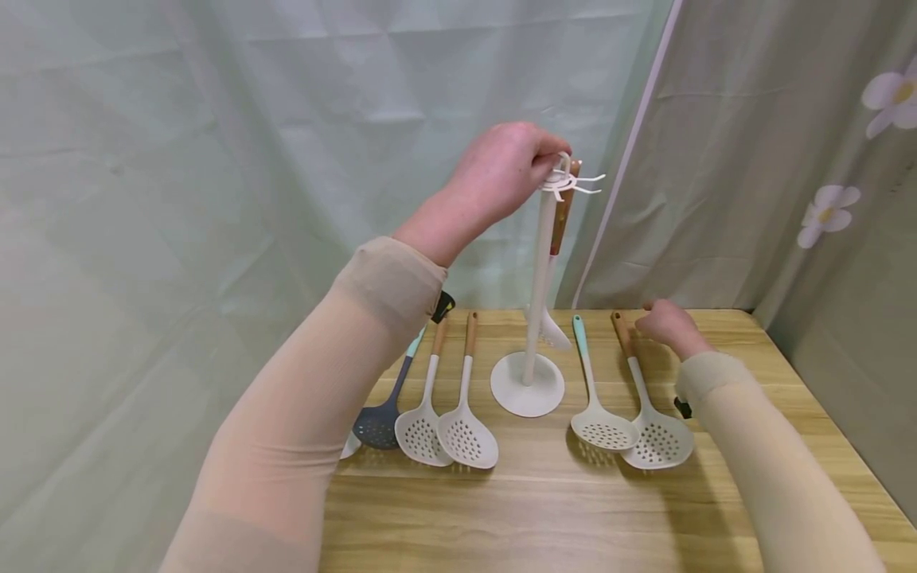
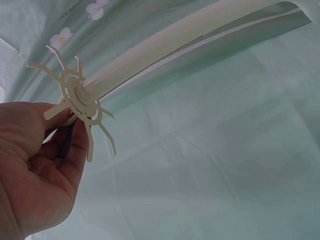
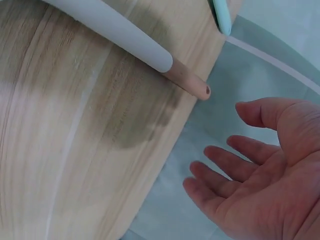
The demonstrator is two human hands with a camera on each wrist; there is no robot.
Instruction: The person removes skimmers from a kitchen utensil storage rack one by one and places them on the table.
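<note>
With your left hand point(image 1: 501, 171) pinching the rack's hook ring point(image 1: 569, 183) steady, close your open right hand point(image 1: 669, 326) round the wooden-tipped skimmer handle point(image 1: 623, 334).

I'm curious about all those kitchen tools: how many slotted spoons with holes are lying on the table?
5. Left of the white stand: a dark one and two cream ones. Right of it: two more. The sleeve may hide another; one utensil hangs on the stand.

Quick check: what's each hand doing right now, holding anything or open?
Left hand: fingers pinch the hook ring atop the white stand.
Right hand: open, holding nothing, near a skimmer's wooden handle.
</note>
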